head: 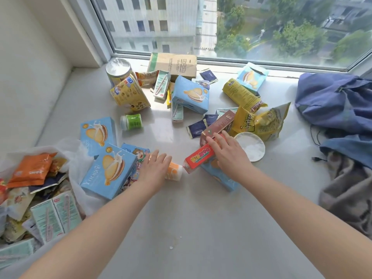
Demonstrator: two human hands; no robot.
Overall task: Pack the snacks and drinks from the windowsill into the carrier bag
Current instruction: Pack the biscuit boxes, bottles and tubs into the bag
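Observation:
Snacks lie scattered over the white windowsill (pixel 181 218). My left hand (pixel 155 170) lies over a small orange-and-white bottle (pixel 174 171) on its side, fingers curled round it. My right hand (pixel 227 154) grips a long red box (pixel 198 159) that rests on a blue biscuit box (pixel 221 179). A white carrier bag (pixel 80 156) sits open at the lower left, holding an orange packet (pixel 32 170), green cartons (pixel 54 214) and other snacks. Two blue biscuit boxes (pixel 109 171) lie next to the bag's mouth.
Farther back lie a green bottle (pixel 131 121), a tin can (pixel 118 70), yellow packets (pixel 259 121), a brown paper bag (pixel 174 64), more blue boxes and dark sachets. A white lid (pixel 252 147) sits right of my hand. Blue and grey cloth (pixel 340 109) is heaped at the right.

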